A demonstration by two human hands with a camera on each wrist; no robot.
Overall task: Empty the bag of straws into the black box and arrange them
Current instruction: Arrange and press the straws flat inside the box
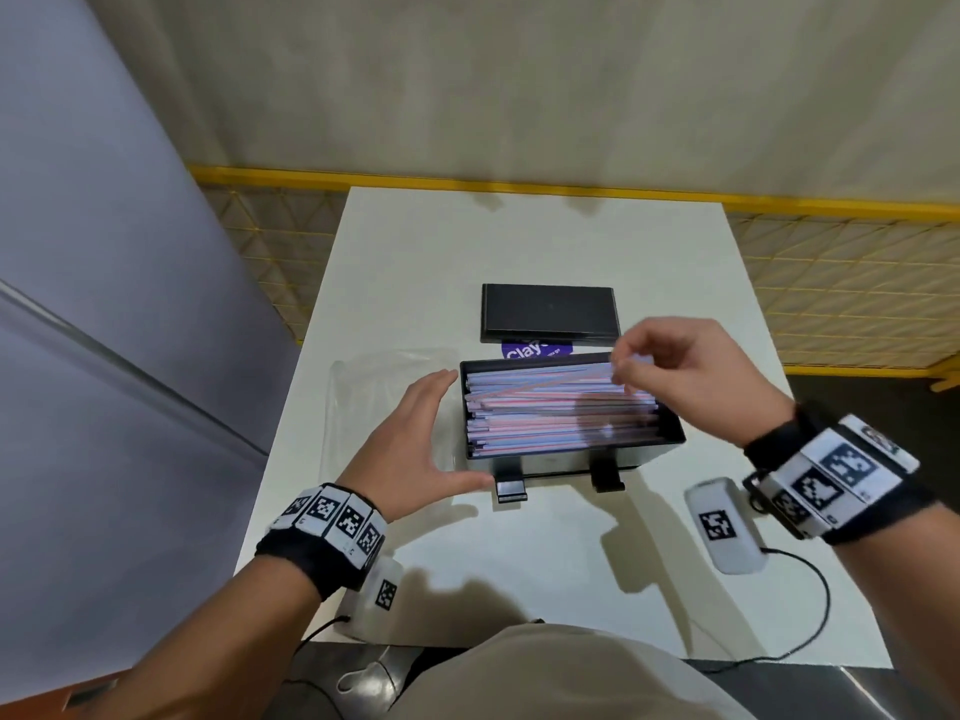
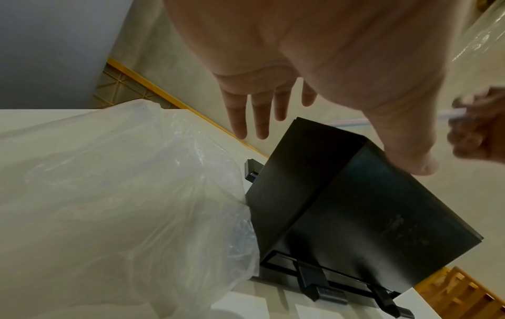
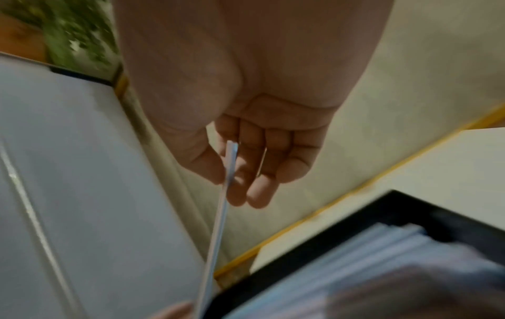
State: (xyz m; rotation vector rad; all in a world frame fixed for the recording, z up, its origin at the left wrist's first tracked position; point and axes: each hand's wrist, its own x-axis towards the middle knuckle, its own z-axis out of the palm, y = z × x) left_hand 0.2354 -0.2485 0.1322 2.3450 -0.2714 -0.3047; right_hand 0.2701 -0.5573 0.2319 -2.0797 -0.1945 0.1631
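A black box [image 1: 670, 444] stands mid-table, filled with several paper-wrapped pink and blue straws [image 1: 550, 413] lying lengthwise. My right hand [image 1: 675, 371] hovers over the box's far right corner and pinches one end of a straw [image 3: 218, 233] that slants across the pile. My left hand [image 1: 410, 439] is open, fingers straight, beside the box's left wall [image 2: 295, 183], thumb near the front corner. The clear plastic bag [image 1: 374, 387] lies flat and looks empty, left of the box and under my left hand; in the left wrist view the bag [image 2: 123, 194] fills the lower left.
The box's black lid [image 1: 550, 311] lies behind it, partly over a purple label [image 1: 535, 350]. Two black clips [image 1: 511, 488] jut from the box's front. A white tagged device [image 1: 724, 527] with a cable sits front right. A yellow mesh fence [image 1: 831, 283] borders the table's far side.
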